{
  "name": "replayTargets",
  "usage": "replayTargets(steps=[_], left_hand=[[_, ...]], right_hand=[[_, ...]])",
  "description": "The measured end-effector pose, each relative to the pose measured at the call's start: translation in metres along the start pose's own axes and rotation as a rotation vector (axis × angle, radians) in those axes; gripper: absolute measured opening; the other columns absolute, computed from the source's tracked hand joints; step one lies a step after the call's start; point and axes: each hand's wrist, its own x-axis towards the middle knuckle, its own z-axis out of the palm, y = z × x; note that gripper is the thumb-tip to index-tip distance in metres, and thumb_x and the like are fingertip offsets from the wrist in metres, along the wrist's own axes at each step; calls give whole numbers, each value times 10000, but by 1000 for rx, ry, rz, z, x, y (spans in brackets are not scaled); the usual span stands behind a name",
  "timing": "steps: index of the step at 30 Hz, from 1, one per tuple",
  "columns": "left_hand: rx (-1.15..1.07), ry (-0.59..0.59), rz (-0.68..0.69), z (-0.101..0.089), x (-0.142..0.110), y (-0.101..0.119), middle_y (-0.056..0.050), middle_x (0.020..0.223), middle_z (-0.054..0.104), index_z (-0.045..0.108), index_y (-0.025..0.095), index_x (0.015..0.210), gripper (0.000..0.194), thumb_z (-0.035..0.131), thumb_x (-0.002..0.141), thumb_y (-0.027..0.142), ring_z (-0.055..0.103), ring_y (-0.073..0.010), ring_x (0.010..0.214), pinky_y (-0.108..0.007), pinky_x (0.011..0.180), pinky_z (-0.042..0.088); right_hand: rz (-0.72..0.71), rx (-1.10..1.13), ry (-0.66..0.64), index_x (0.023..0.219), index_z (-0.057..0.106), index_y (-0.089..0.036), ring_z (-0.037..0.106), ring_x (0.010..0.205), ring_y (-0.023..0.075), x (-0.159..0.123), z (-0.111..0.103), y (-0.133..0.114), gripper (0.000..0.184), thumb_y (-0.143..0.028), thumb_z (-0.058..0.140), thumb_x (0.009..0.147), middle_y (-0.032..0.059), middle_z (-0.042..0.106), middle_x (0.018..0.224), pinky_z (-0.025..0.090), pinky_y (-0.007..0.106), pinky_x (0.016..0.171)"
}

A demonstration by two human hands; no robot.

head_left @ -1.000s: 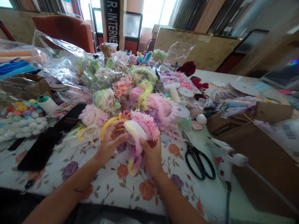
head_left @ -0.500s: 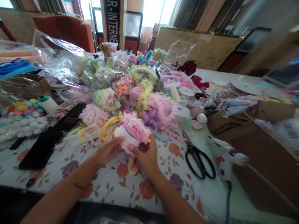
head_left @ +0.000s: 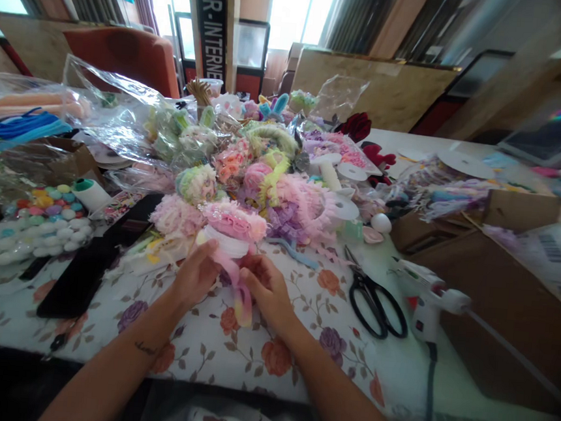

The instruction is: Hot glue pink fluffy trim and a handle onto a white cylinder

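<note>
My left hand (head_left: 199, 273) is closed on the left side of a small bundle, pink and ruffled on top with a white band (head_left: 228, 245) below. A pink ribbon (head_left: 230, 270), yellowish toward its end, hangs from the bundle between my hands. The fingers of my right hand (head_left: 267, 290) are curled in a pinch at this ribbon, just under the bundle's right side; their tips are partly hidden. Directly behind lies a heap of pastel trims, with a pink fluffy piece (head_left: 176, 214) and a purple ruffled piece (head_left: 286, 223).
Black-handled scissors (head_left: 375, 301) and a white glue gun (head_left: 423, 298) lie to the right, beside a cardboard box (head_left: 502, 315). At left are a black phone-like slab (head_left: 70, 284), a bag of pompoms (head_left: 53, 230) and a thread spool (head_left: 90, 197). A floral cloth (head_left: 189, 353) covers the table's front.
The bundle has shifted left and turned. My right thumb has come off its white band, and the right hand is now lower at the ribbon, which hangs more in the open.
</note>
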Motion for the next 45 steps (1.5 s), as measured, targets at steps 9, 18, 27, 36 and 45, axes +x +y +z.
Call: replayTargets(steps=[9,18,27,36,45], left_hand=[[44,-17,6,3,-3,-6,-57,1067,734,492,227,1364,697,779,732,163,697,-190,945,-285,825,541],[12,-68,-79,1,-1,-9,-109,1122,713,482,191,1378,662,753,774,203,698,-222,952,-331,824,570],[-47,-118,-215,0,-2,-10,-87,982,746,651,143,1120,353,716,788,244,714,-239,873,-358,815,590],[103,-167,-211,0,-6,-8,-87,886,761,634,149,1228,571,786,678,146,711,-287,967,-349,836,566],[138,-205,-278,1,-7,4,-101,1028,756,686,175,1143,728,774,428,63,682,-373,1028,-455,914,549]], right_hand=[[-9,-79,-40,827,696,-190,534,548,124,-5,3,-9,234,-419,722,782,-27,611,621,427,247,536],[-176,-330,197,762,696,-196,564,517,127,-12,4,-13,215,-375,639,867,-38,592,530,456,239,549],[-156,-308,276,696,639,-192,544,529,125,-9,5,-15,218,-360,657,835,-39,583,563,454,232,532],[-319,-412,335,686,623,-197,522,525,113,-9,4,-10,183,-292,647,840,-49,574,563,445,226,539],[-838,-634,285,797,607,-220,596,586,143,-18,3,-8,78,-179,647,851,-8,622,632,477,257,556]])
